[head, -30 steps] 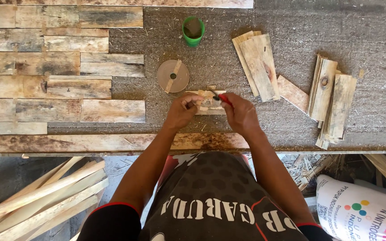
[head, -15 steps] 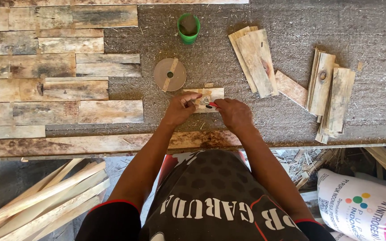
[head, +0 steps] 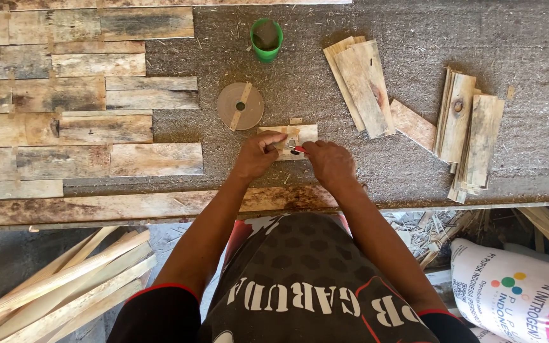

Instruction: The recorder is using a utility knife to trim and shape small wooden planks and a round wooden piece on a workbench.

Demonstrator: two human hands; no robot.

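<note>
Green cup [head: 266, 39] near the bench's [head: 528, 38] far edge; grey-brown speckled bench; pale tan wood slats [head: 360, 82]; a red-tipped tool [head: 298, 150].

The small piece of wood [head: 295, 136] under the hands is pale, raw and matt. The tool's red handle [head: 298, 150] looks like smooth plastic. The bench top [head: 528, 44] is coarse, grey and fibrous. The wall of planks [head: 84, 95] is weathered, rough wood, grey-brown. The green cup [head: 266, 38] is glossy plastic. The round disc [head: 240, 106] looks dull brown, like cardboard or wood.
</note>
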